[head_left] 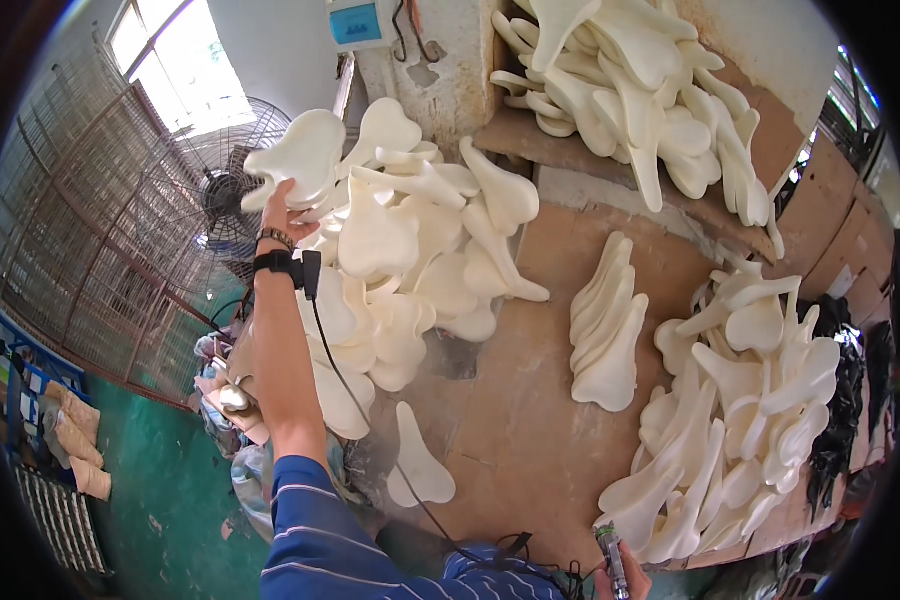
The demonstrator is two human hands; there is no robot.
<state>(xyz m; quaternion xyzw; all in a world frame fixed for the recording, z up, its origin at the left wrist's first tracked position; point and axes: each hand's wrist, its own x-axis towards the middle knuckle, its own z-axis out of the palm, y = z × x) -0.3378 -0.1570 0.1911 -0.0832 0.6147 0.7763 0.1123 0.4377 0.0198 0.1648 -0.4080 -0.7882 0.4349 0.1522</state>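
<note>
My left hand (284,214) is stretched out over the far left pile of cream-white foam bicycle saddle pads (378,240). Its thumb and fingers close on the edge of one saddle pad (308,155), which is raised at the pile's far left side. At the lower right edge, my right hand (630,578) is wrapped round a slim, metallic, cylindrical tool (611,560), held upright beside the near right pile of pads (730,420). The tool's exact kind cannot be made out. A single saddle pad (419,462) lies on the table nearer to me.
A neat stack of nested pads (608,325) stands mid-table on brown cardboard (515,400). More pads (630,80) are heaped on a raised ledge at the back. A caged fan (220,190) stands left of the table. A black cable (345,385) hangs from my left wrist.
</note>
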